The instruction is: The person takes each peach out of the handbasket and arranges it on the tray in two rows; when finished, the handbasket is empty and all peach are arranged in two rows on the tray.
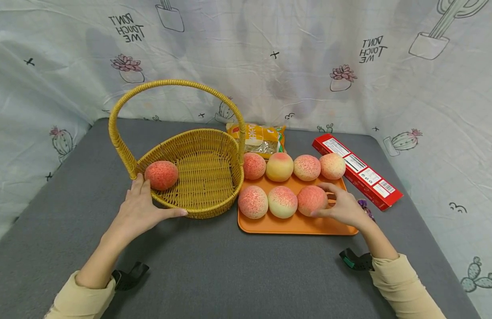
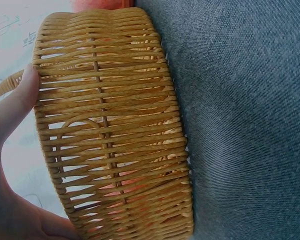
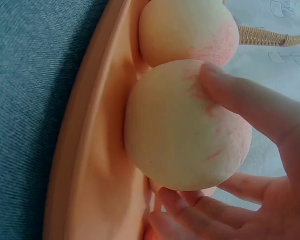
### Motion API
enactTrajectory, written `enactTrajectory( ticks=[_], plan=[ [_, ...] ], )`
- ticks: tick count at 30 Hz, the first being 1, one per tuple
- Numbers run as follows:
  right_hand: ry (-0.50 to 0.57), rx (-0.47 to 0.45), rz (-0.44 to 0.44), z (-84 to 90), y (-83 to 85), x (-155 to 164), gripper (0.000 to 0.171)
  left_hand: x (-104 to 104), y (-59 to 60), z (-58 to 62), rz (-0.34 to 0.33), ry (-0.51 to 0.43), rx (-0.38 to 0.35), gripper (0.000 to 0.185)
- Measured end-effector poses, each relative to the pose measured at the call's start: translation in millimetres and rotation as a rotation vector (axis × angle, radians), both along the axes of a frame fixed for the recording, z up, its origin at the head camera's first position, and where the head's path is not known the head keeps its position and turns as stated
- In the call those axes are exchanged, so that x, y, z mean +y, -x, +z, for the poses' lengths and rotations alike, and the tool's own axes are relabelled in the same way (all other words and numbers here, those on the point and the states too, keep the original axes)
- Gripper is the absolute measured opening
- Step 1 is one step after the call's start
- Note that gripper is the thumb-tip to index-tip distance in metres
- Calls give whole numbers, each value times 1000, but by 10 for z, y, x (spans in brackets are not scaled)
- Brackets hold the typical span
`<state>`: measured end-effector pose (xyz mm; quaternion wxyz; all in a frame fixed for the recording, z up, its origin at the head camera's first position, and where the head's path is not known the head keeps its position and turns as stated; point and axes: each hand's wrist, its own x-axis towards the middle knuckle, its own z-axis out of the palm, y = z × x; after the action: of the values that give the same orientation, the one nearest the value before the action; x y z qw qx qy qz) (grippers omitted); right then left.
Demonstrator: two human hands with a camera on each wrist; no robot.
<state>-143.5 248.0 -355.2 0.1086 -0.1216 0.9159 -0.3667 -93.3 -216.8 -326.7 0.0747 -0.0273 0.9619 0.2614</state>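
Note:
On the left, a yellow wicker basket (image 1: pixel 206 177) with a tall arched handle holds one red peach (image 1: pixel 161 175). My left hand (image 1: pixel 140 206) rests on its near-left rim, fingers and thumb spread wide; the left wrist view shows the thumb (image 2: pixel 26 86) tip at the rim. An orange tray (image 1: pixel 286 227) beside the basket carries peaches in two rows. At the right end of the front row, my right hand (image 1: pixel 341 206) grips a peach (image 1: pixel 311 200). In the right wrist view the thumb lies on top of this peach (image 3: pixel 185 130) and the fingers curl round its far side.
Behind the tray lies an orange food packet (image 1: pixel 258 138). A long red box (image 1: pixel 357 170) lies slanted at the tray's right, with a small purple wrapped item (image 1: pixel 365 208) near my right wrist. A printed white curtain (image 1: pixel 246 57) hangs behind the grey table (image 1: pixel 230 274).

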Motion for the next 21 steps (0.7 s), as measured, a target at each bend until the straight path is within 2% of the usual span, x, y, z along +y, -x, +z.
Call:
enactTrajectory(
  ticks=[7, 13, 21],
  plan=[
    [-97, 72, 42, 32, -21, -12, 81, 1, -3, 3, -1, 3, -3, 138],
    [-79, 46, 37, 59, -15, -6, 81, 5, -4, 4, -3, 3, 8, 138],
    [-71, 15, 76, 75, 19, -36, 87, -2, -8, -2, -3, 5, 13, 139]
  ],
)
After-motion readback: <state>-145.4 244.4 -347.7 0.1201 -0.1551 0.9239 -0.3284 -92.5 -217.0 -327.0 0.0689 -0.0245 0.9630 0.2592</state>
